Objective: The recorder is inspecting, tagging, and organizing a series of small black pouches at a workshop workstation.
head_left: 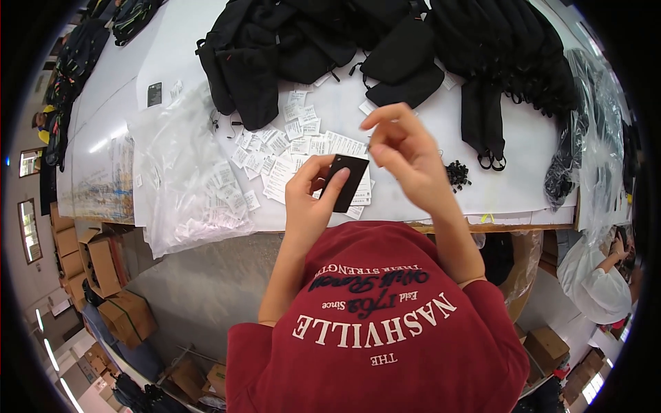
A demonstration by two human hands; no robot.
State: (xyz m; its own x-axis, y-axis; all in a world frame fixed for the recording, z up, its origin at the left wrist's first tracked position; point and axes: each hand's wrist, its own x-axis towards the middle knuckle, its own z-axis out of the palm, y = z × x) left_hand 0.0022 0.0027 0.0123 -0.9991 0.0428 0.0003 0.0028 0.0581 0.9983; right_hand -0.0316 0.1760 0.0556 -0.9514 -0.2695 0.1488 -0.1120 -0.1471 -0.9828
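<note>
— Nearest, then?
— Left hand [310, 196]: pinches a black card [346, 181] between thumb and fingers, held above the table edge [441, 227].
— Right hand [403, 151]?
— Raised just beside the card, fingertips pinched; whether they hold anything, I cannot tell.
— Beyond?
— White paper tags [289, 148] scattered on the table, clear plastic bags [182, 172] left, small black clips [456, 173] right, black garments [385, 48] piled farthest.

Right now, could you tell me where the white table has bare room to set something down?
Bare table lies between the white tags and the small black clips; more shows left of the clear bags. The far edge is crowded with black bags.
</note>
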